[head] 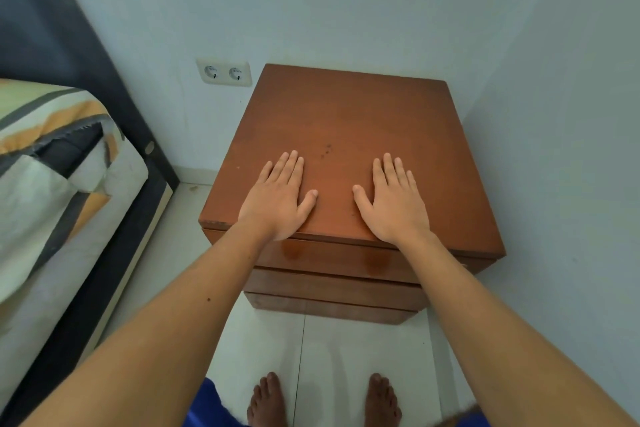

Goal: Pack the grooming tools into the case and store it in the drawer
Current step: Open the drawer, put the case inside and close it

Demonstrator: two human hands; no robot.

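On the brown tabletop (346,114) of the small bedside cabinet, the left hand (277,198) and the right hand (394,201) are laid flat, fingers straight, with nothing held. The grooming tools and the case cannot be seen anywhere. The drawers (332,282) below are shut, so it cannot be told if the case is inside. If it still has to be stored, a drawer should be pulled straight out by its front edge, slowly, so nothing is jammed. The bed (52,166) is close on the left.
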